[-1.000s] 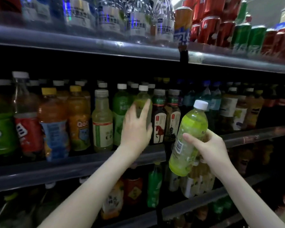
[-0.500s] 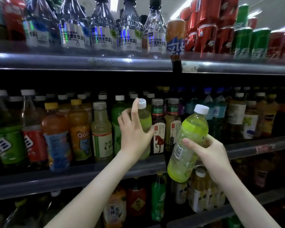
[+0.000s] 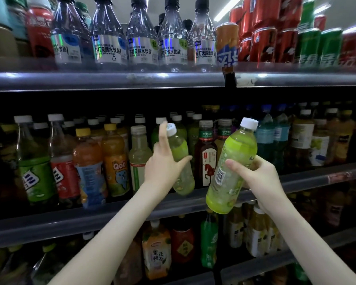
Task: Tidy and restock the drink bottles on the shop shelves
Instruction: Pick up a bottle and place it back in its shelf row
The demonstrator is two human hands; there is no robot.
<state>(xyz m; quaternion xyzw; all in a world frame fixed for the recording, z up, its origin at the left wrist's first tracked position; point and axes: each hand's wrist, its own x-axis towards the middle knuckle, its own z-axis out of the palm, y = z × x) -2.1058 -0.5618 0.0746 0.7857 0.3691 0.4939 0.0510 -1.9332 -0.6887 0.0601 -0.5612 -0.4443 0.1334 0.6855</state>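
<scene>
My left hand point(image 3: 164, 167) grips a pale green drink bottle with a white cap point(image 3: 180, 161). That bottle tilts out over the front rail of the middle shelf point(image 3: 90, 218), its base just above the rail. One finger of the left hand lies up along the bottle's neck toward the cap. My right hand point(image 3: 255, 177) holds a second green bottle with a white cap point(image 3: 232, 167) in front of the same shelf, tilted to the right, barcode facing me.
The middle shelf is packed with bottles: orange juice point(image 3: 115, 161), a pale drink point(image 3: 139, 159), dark tea bottles point(image 3: 207, 157), blue ones point(image 3: 265, 136). Clear soda water bottles point(image 3: 141, 42) and red cans point(image 3: 263, 44) stand on the top shelf. A lower shelf point(image 3: 255, 268) holds more drinks.
My left hand closed round the pale green bottle on the middle shelf and pulled it forward and tilted out over the rail. The right hand's bottle stayed roughly where it was. The view tipped upward.
</scene>
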